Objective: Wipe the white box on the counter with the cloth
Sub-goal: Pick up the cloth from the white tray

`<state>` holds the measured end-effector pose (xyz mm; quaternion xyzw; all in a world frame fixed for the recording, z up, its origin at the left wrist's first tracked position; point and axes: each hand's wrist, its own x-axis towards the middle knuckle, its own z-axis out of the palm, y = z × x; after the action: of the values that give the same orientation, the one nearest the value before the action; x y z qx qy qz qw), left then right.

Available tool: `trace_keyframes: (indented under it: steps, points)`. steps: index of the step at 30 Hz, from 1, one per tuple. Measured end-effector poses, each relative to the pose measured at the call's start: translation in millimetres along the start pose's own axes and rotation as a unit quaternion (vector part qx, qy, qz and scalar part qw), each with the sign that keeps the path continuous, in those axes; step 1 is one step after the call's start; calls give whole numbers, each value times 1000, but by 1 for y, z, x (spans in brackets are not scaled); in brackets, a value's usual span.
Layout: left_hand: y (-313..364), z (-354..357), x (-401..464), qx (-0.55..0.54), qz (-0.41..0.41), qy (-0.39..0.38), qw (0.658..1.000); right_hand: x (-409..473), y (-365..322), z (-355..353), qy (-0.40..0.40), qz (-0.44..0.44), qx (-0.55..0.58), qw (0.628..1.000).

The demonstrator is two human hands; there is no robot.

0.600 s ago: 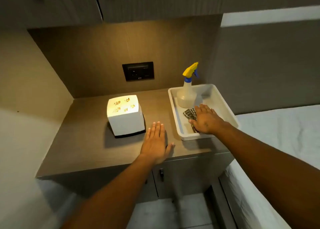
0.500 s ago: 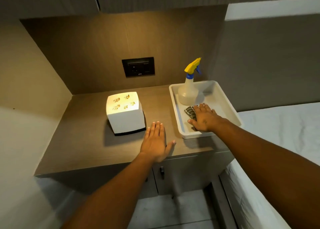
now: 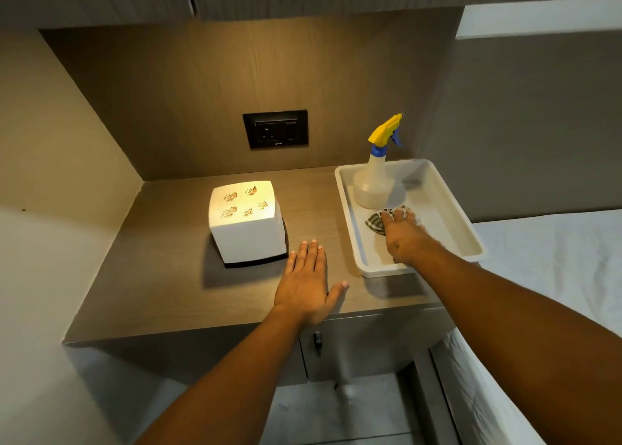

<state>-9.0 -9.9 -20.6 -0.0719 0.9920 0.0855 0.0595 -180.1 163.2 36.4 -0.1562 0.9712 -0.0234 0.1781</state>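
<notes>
Right hand [image 3: 405, 239] flat on cloth [image 3: 376, 224] in tray [image 3: 471, 239] | left hand [image 3: 308, 284] spread on counter [image 3: 161, 276] | no legible writing

Two bare forearms, no sleeves, left grip [image 3: 308, 284] and right grip [image 3: 405, 239] ungloved, short pale nails

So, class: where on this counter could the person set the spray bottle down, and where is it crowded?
Bare counter lies left of and in front of the white box, and between the box and back wall. The tray is crowded: spray bottle, cloth, right hand.
</notes>
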Motion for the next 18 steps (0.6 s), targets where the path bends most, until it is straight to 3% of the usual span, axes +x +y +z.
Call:
trace_keyframes:
  steps: [6,13,18]
  points:
    - [0,-1,-1,2,3,7,1000,-7,14,-26,41,-32,132,990]
    - [5,-15,-9,-14,-12,-12,1000,-35,3,-69,112,-77,151,979]
    - [8,-44,-29,-30,-14,43,998,-56,-34,-91,146,-160,172,961]
